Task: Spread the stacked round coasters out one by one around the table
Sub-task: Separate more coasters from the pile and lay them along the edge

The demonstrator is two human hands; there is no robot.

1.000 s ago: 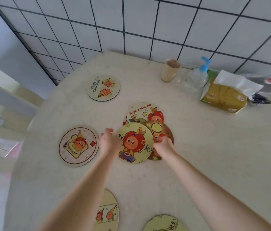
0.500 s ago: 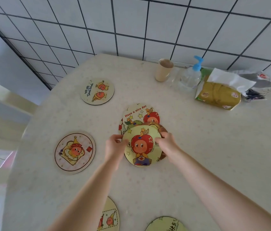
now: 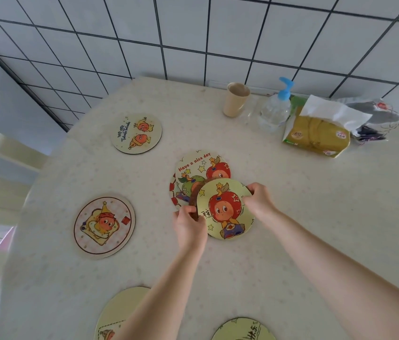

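- The yellow coaster with the red apple-head figure (image 3: pixel 226 209) is the one in play: a second ago it lay flat on the heap, and now it is pinched at both sides and pulled toward the right of the pile, its left edge apparently tipped up off the rest.
- The right hand (image 3: pixel 258 200) grips its upper right rim between thumb and fingers; the left hand (image 3: pixel 189 224) is closed on the left rim, where a brown cork-like edge (image 3: pixel 194 197) shows just under it. Whether that edge is this coaster's underside or a second one I cannot tell.
- The remaining pile (image 3: pixel 198 175) sits at mid-table, touching the held coaster, "Have a nice day" on top and a red-rimmed one peeking out at its left.
- Judged from this, one more coaster is being peeled off, and a spot must be chosen.
- Already laid out, well apart: the toast coaster (image 3: pixel 104 225) at left, the two-figure coaster (image 3: pixel 136 133) beyond it, and two pale yellow ones at the near edge (image 3: pixel 120 315) (image 3: pixel 242 330).
- The right side of the table (image 3: pixel 328 217) is bare.
- By the wall stand a paper cup (image 3: pixel 236 99), a pump bottle (image 3: pixel 276 106) and a tissue pack (image 3: pixel 316 133).
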